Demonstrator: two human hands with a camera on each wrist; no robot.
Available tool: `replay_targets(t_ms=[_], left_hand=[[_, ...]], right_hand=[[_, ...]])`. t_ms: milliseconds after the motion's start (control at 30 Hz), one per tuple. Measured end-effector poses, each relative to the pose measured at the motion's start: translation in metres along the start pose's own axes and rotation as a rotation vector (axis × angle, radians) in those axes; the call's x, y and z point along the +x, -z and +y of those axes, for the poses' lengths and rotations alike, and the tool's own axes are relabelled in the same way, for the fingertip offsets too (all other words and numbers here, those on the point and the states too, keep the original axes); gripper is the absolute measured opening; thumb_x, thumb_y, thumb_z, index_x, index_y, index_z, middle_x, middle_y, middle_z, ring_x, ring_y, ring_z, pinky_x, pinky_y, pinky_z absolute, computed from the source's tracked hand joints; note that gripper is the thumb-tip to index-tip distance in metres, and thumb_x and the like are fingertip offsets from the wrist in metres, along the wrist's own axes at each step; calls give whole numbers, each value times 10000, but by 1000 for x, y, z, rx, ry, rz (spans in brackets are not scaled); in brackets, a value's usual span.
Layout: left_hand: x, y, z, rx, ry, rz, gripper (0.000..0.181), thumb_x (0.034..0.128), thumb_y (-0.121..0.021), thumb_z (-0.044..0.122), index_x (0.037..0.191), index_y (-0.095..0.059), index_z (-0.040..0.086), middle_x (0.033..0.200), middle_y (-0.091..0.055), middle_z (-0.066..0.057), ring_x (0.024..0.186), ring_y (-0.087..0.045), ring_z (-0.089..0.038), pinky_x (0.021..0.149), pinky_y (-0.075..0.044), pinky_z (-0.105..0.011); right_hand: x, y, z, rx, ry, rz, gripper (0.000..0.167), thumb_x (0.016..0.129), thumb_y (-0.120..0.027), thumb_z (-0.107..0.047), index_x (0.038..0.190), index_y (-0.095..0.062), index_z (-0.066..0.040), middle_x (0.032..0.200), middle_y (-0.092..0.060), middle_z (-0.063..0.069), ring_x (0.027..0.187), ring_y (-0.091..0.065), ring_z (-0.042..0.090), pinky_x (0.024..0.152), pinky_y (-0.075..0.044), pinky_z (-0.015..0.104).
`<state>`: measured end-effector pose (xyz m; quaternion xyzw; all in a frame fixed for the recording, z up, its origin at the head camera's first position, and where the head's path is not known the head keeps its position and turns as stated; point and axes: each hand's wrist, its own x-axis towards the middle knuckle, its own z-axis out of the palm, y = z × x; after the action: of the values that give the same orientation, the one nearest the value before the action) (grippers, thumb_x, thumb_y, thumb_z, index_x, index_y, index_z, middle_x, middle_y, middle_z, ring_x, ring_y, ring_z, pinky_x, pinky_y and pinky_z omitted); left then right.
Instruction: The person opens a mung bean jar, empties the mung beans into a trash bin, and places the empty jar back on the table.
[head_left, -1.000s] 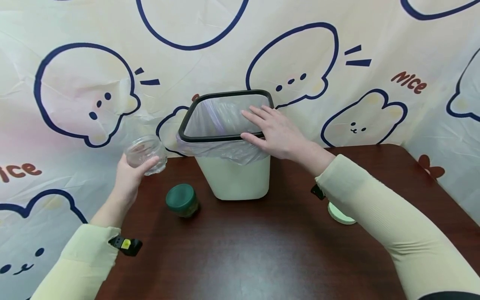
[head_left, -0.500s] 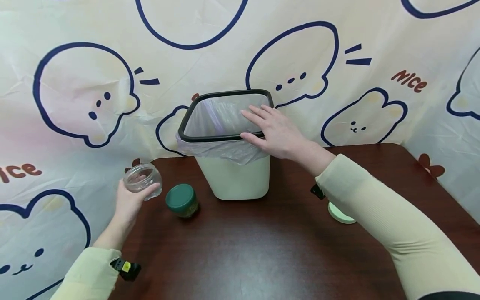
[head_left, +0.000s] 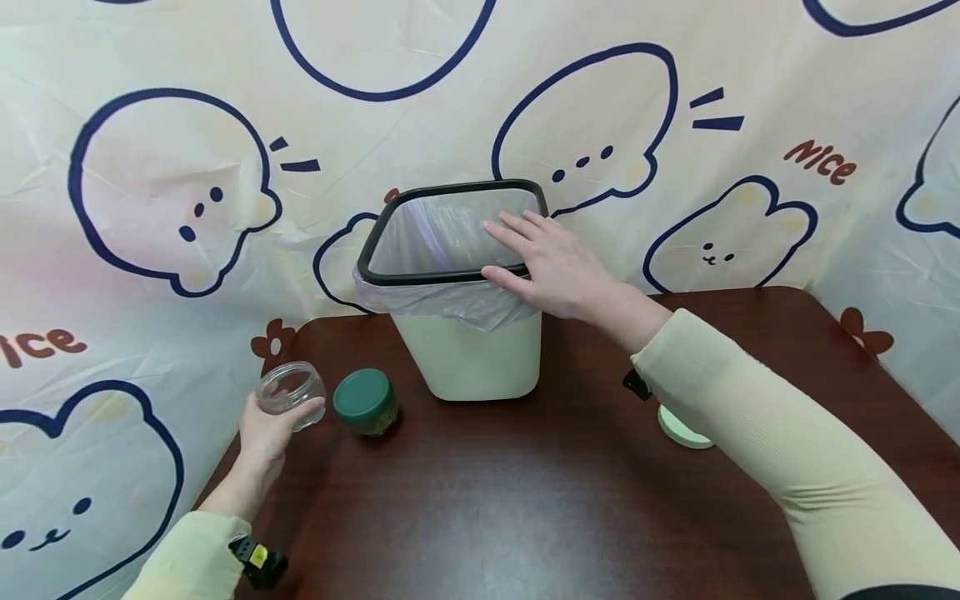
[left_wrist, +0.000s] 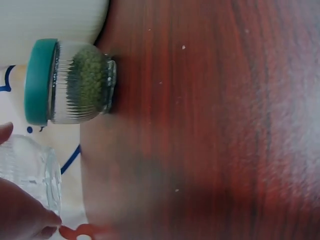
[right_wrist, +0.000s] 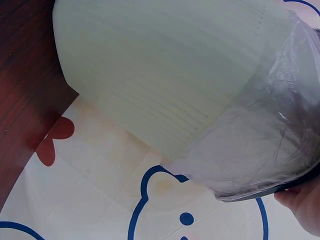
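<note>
My left hand [head_left: 266, 429] grips a clear glass jar [head_left: 291, 390] without a lid, its mouth facing up. In the left wrist view the base of the glass jar [left_wrist: 52, 182] appears held above the tabletop. Just right of it stands a jar with a green lid [head_left: 365, 398]; that lidded jar [left_wrist: 82, 82] holds green granules. My right hand [head_left: 558, 271] rests on the right front corner of a pale green trash bin [head_left: 480, 358], fingers spread over the black rim [head_left: 450, 277]. A thin plastic bag [head_left: 427, 233] lines the bin and folds over its outside.
A light green lid [head_left: 682, 429] lies on the dark wooden table [head_left: 510, 500], partly hidden by my right sleeve. Small pale specks [left_wrist: 183, 47] dot the wood near the lidded jar. Behind the table hangs a cartoon-printed cloth [head_left: 420, 142].
My left hand has come down with the glass jar, from beside the bin's rim height to next to the green-lidded jar. The right hand and the bin stay where they were.
</note>
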<state>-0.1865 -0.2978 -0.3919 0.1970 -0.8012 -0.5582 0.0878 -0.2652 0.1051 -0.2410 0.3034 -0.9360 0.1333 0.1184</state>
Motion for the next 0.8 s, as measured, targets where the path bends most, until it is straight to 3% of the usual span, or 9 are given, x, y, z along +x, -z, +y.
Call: replay_targets(t_ms=[100,233,500,600,800], left_hand=[[2,-2,-5,14,12,30,885,839,-766,149,1500,-196,0,1444,-356,-228,1251,-386,-295,905,-398,-284],[2,-4,-11,42,27,48,878,827,-768,123,1491,-211,-17,1421,-351,-250,1254,-372,-332,976,-385,-399],[-1,-10,-17,24,49,20,900,820,-761,65,1503,-181,-17,1450,-318,-281,1282,-335,-389,1029,-345,-478],[-1,-11,-18,13,56,7,905,823,-758,59,1504,-166,-12,1455,-310,-279,1285,-328,-384,1005,-368,-438],[-2,-11,-25,-6,68,-12,941,805,-766,44,1507,-143,-11,1433,-328,-271,1272,-351,-351,753,-387,-139]], right_hand=[[0,1,0,0,-2,-3,669,975,-432,-551,1532,-312,-200,1577,-249,89,1444,-175,332,1155,-127,466],[0,1,0,6,-5,-4,670,973,-436,-550,1531,-314,-201,1577,-251,89,1444,-172,334,1154,-128,470],[-1,0,1,20,-7,-3,666,973,-436,-550,1532,-313,-209,1575,-256,87,1447,-157,338,1153,-125,478],[-1,0,1,22,-6,-1,665,975,-434,-550,1532,-314,-207,1574,-258,88,1447,-154,340,1154,-122,477],[0,0,0,16,-6,-7,670,974,-430,-557,1534,-308,-209,1576,-253,85,1449,-154,333,1155,-120,470]])
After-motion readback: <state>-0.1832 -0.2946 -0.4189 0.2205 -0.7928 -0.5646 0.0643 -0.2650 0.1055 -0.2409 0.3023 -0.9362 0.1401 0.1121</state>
